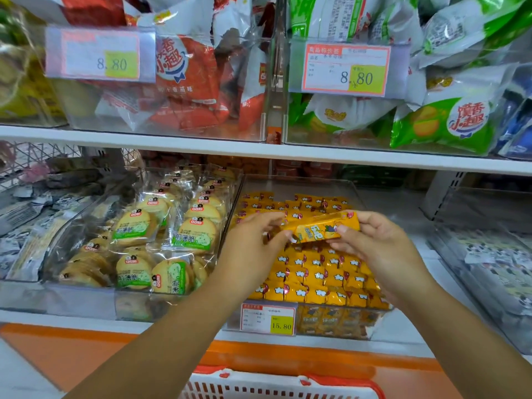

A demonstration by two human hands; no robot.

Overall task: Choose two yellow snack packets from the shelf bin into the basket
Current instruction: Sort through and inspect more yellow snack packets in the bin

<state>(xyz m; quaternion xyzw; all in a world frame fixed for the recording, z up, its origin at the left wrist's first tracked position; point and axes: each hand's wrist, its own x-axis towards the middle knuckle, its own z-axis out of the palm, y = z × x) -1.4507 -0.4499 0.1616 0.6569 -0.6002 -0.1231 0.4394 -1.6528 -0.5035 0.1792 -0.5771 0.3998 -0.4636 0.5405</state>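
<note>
A clear shelf bin (371,331) in the middle of the lower shelf is packed with rows of small yellow snack packets (313,279). Above the bin I hold one yellow snack packet (319,230) lengthwise between both hands. My left hand (253,243) pinches its left end with fingertips and thumb. My right hand (377,243) grips its right end, thumb on top and fingers beneath. The red and white basket (276,384) shows only its rim at the bottom edge, below my forearms.
A bin of round biscuit packs (161,240) stands to the left of the yellow bin. Clear bins with grey-white packets (495,260) sit to the right. The upper shelf (259,148) holds red and green snack bags. An orange shelf front (86,352) runs below.
</note>
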